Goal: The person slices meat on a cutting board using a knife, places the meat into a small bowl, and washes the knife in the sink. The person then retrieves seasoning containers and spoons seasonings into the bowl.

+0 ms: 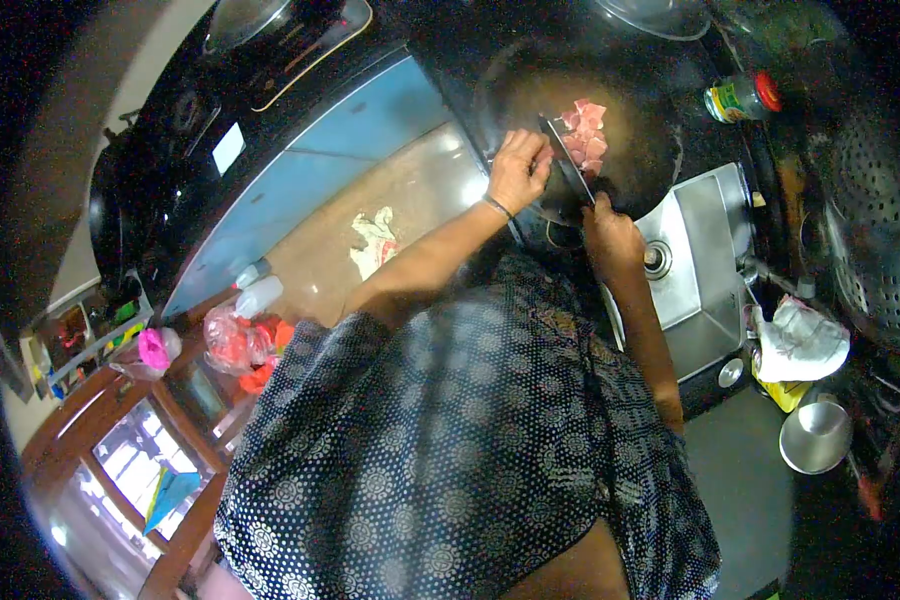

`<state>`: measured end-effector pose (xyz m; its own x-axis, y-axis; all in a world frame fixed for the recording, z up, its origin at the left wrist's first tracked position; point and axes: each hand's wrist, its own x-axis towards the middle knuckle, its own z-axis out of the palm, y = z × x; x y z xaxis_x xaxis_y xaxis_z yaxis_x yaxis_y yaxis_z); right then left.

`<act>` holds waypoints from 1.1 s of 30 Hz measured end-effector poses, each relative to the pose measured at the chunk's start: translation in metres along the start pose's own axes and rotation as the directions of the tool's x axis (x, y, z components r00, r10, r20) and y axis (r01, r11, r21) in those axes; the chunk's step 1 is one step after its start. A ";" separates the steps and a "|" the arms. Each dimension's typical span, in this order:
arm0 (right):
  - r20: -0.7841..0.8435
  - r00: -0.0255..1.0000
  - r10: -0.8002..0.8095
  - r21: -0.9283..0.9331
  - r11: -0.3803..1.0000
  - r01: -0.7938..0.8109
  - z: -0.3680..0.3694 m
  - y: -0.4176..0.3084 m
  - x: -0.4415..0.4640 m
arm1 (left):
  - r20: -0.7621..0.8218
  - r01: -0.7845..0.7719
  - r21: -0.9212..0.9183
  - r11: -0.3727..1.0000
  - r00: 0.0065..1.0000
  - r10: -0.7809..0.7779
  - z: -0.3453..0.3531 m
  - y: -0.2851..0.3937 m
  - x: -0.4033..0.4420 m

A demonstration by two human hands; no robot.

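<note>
Pieces of pink raw meat [585, 137] lie on a dark round board [635, 150] beside the sink. My right hand [613, 235] is wrapped round the handle of a knife [567, 162], whose blade stands just left of the meat. On the other side of the blade is my left hand [520, 170], with its fingers bent and pressed together. Whether anything is under those fingers is hidden.
To the right is a steel sink [705, 255]; behind it stands a red-lidded jar [742, 98]. A steel cup [815, 437], a white cloth [802, 340] and perforated metalware [870, 230] are further right. Plastic bags [242, 340] sit at left.
</note>
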<state>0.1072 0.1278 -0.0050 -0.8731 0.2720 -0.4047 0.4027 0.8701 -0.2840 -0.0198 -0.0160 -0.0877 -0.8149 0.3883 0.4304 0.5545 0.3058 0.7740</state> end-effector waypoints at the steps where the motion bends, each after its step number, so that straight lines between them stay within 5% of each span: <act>1: -0.016 1.000 -0.012 0.005 1.000 0.012 0.002 -0.001 0.001 | -0.002 0.005 0.005 1.000 1.000 -0.005 -0.001 -0.001 0.000; 8: -0.072 0.992 -0.107 -0.026 0.994 0.105 0.011 -0.014 0.040 | 0.052 0.043 0.051 0.998 0.998 -0.046 -0.002 0.003 0.000; 17: -0.001 1.000 -0.027 -0.016 1.000 0.027 0.015 0.008 0.015 | 0.005 0.103 -0.019 0.994 0.995 -0.103 0.001 0.002 -0.001; 23: -0.046 0.997 0.069 0.018 0.998 -0.068 0.004 0.012 0.001 | 0.048 0.064 0.032 0.997 0.997 -0.066 -0.002 0.001 -0.001; 33: 0.022 0.999 -0.040 -0.035 0.999 0.041 0.010 0.001 0.021 | 0.015 -0.006 0.028 1.000 1.000 0.005 0.001 -0.004 -0.002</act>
<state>0.0916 0.1307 -0.0226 -0.8821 0.2276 -0.4124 0.3568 0.8944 -0.2696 -0.0201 -0.0172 -0.0922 -0.8093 0.4026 0.4277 0.5637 0.3279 0.7581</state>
